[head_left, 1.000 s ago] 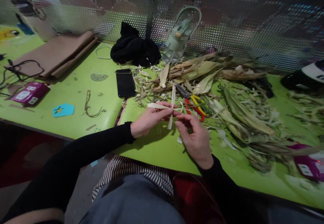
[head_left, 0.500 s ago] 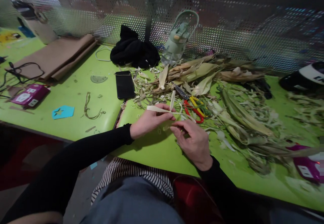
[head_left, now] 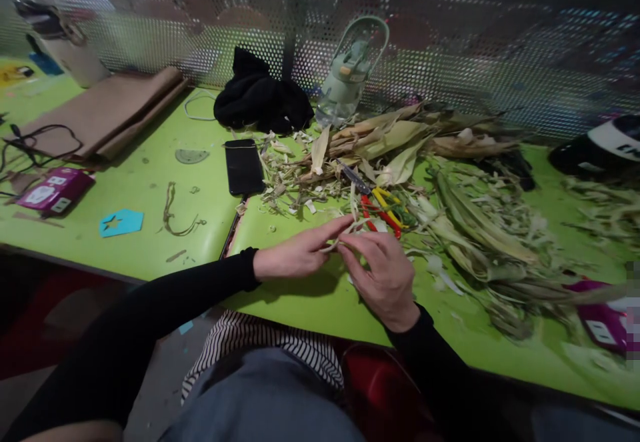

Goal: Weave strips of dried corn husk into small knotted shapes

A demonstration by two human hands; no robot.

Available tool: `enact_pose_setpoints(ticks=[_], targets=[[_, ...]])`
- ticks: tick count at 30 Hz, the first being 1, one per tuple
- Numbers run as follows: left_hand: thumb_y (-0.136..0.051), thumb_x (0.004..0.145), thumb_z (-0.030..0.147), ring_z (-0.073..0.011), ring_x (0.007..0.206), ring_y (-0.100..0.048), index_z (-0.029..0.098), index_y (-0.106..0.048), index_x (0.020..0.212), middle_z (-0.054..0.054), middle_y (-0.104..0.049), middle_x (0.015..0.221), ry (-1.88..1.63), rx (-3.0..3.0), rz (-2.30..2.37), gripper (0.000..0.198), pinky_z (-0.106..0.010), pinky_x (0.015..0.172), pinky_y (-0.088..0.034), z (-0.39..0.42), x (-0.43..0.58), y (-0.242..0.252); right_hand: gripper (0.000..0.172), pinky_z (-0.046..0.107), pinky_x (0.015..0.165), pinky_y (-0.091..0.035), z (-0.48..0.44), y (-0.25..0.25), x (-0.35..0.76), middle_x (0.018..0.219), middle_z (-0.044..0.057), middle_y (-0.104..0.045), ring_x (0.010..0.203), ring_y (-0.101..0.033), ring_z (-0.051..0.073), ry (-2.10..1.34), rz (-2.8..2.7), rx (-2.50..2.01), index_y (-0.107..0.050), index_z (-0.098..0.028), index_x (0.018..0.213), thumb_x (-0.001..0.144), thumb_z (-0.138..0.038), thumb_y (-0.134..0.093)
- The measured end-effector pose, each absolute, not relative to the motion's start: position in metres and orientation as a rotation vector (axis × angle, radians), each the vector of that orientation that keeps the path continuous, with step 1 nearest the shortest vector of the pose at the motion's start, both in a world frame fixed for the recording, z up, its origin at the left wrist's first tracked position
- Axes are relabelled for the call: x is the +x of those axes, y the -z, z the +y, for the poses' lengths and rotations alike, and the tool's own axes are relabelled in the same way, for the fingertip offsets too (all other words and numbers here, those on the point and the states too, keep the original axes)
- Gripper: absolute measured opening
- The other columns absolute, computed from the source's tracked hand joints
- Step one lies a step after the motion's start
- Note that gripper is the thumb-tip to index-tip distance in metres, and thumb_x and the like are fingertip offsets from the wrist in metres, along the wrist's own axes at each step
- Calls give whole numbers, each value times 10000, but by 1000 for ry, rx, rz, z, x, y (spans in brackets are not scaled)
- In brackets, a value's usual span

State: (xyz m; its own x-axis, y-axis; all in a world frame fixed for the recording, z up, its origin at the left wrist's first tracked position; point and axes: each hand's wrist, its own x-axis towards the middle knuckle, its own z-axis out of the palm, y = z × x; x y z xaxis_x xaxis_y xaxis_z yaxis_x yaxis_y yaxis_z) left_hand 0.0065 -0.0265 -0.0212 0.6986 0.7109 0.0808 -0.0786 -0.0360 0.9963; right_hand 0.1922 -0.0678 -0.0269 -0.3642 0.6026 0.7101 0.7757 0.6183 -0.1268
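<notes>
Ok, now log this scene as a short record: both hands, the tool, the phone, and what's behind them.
Left hand: holding pale strips
Right hand: pinching the same strips
Tool: red and yellow handles, lying among plant scraps
Phone: flat, screen dark, left of the tool
Behind: black cloth, green bottle to its right

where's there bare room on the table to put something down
Bare green tabletop shows between the phone and the dried strand, and a lightly flecked patch between the right sleeve and the husks. Right of the phone it's crowded: shreds, husks, red and yellow handles.
</notes>
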Motion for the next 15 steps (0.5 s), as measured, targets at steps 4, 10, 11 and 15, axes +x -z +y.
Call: enact_pose_setpoints(ticks=[4, 10, 11, 15], targets=[[-497, 886, 106, -235, 1357, -532, 216, -548, 1317, -108, -555, 1467, -732, 1231, 503, 448, -422, 1098, -445, -22, 6, 15, 237, 333, 731, -517, -68, 23, 193, 907, 48, -710, 822, -657, 197, 263, -2079, -1028, -603, -246, 1081, 884, -115, -600], [-662, 875, 225, -154, 912, -677, 145, -547, 1039, -101, -738, 1038, -836, 1064, 631, 216, -279, 784, -499, -19, 10, 11, 274, 328, 704, -530, -67, 24, 190, 886, 53, -707, 807, -656, 203, 292, -2160, -963, -578, -226, 1110, 860, -124, -622], [-657, 874, 201, -143, 881, -677, 144, -535, 1024, -91, -741, 1000, -840, 1051, 624, 201, -272, 775, -497, -19, 11, 11, 296, 323, 715, -532, -66, 24, 190, 911, 60, -713, 824, -661, 200, 291, -2168, -952, -583, -220, 1145, 866, -129, -628], [-614, 888, 137, -109, 793, -666, 142, -513, 1021, -66, -741, 929, -839, 981, 619, 167, -245, 737, -494, -21, 13, 10, 277, 311, 703, -513, -67, 23, 190, 928, 51, -722, 799, -645, 184, 337, -2274, -906, -643, -234, 1147, 885, -144, -639]])
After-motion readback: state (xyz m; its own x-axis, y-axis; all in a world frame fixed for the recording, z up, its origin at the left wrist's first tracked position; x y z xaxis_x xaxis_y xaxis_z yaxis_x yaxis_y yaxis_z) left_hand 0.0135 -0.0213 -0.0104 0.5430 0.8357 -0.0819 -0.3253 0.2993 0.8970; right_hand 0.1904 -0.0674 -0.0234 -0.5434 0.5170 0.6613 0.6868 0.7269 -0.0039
